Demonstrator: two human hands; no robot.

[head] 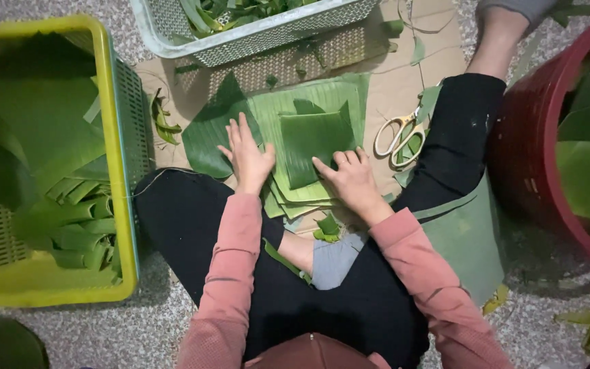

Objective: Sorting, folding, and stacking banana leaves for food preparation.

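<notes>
A stack of cut green banana leaves (315, 102) lies on brown cardboard in front of my crossed legs. On top sits a darker, smaller square leaf piece (312, 140). My left hand (248, 154) rests flat, fingers spread, on the left part of the stack. At the lower right corner of the dark piece, my right hand (351, 176) presses with its fingertips. Neither hand grips anything. Scissors (399, 137) with pale handles lie just right of the stack.
A yellow basket (119, 137) at left holds folded and rolled leaves. A grey-green perforated basket (254, 34) with leaves stands behind the stack. A red tub (524, 150) with large leaves stands at right. Leaf scraps (164, 119) lie on the speckled floor.
</notes>
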